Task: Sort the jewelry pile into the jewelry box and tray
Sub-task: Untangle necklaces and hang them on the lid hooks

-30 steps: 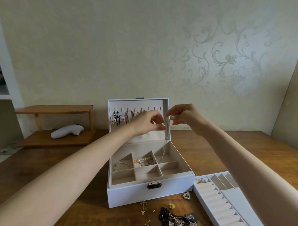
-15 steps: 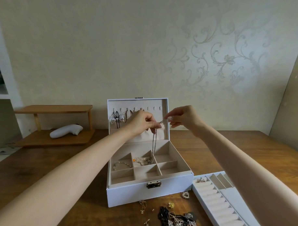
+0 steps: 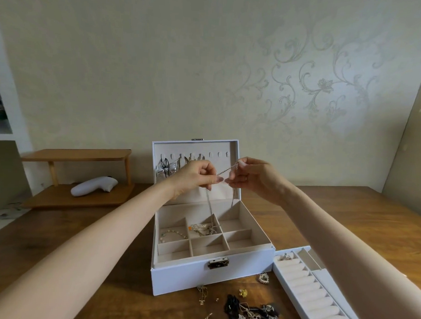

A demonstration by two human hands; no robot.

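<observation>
Head view: both hands hold a silver chain up in front of the open jewelry box lid.

The left hand (image 3: 197, 175) and right hand (image 3: 251, 177), fingers curled, each pinch the chain (image 3: 224, 170) between thumb and fingertips, a short stretch taut between them. Two strands hang down over the jewelry box (image 3: 212, 276); the left one reaches toward the middle rear compartment, where other pieces lie. The hands sit at 12 o'clock of the box, before its upright lid (image 3: 229, 148). The jewelry pile (image 3: 249, 311) lies on the table (image 3: 346, 211) at the box's 5 o'clock, and the tray (image 3: 305, 285) is at 4 o'clock, just beside the box.
</observation>
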